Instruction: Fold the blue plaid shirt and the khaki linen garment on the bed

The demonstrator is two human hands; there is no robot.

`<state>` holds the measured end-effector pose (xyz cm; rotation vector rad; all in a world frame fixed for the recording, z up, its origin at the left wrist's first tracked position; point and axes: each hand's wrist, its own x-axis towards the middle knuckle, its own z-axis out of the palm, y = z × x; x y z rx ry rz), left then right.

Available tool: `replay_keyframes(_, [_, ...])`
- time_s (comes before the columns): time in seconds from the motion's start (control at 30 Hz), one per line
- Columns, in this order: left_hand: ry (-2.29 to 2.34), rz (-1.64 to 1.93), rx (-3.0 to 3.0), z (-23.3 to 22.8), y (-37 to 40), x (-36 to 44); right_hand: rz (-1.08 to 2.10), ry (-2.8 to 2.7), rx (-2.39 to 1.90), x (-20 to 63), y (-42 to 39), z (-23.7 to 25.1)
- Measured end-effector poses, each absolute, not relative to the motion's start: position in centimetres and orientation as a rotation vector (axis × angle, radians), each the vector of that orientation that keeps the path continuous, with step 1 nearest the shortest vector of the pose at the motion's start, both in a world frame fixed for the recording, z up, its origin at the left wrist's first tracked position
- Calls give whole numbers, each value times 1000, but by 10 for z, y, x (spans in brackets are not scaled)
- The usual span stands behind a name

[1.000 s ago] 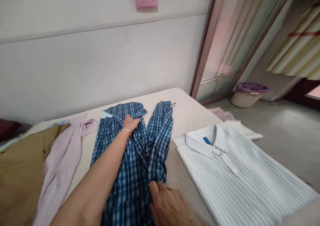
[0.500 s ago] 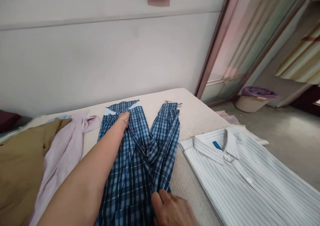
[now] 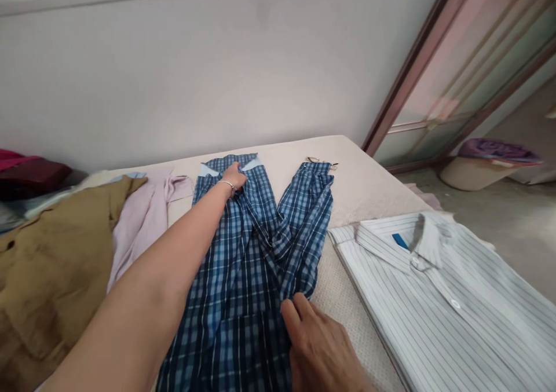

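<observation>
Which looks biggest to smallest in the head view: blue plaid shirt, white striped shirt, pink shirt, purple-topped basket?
1. Blue plaid shirt and white striped shirt: alike, both cropped.
2. Pink shirt, partly covered.
3. Purple-topped basket, farther away.

Left arm stretched far forward, hand (image 3: 234, 178) (bracelet at wrist) palm-down; right hand (image 3: 319, 348) near, fingers flat.

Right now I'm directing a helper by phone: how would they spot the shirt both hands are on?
Look at the cream mattress against the wall. In its middle, between a pink garment and a folded white striped shirt, lies the blue plaid shirt, under the left hand and right hand. It is the only checked, dark blue one.
</observation>
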<state>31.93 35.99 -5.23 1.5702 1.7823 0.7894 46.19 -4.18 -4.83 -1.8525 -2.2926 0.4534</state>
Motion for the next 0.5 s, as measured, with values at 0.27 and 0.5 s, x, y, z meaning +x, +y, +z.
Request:
replay_keyframes(0.27, [1683, 839, 1594, -33, 353, 328, 173, -1977, -1804, 475, -43, -20])
replay_keyframes(0.5, [1762, 861, 1462, -32, 331, 314, 271, -2318, -1656, 461, -49, -40])
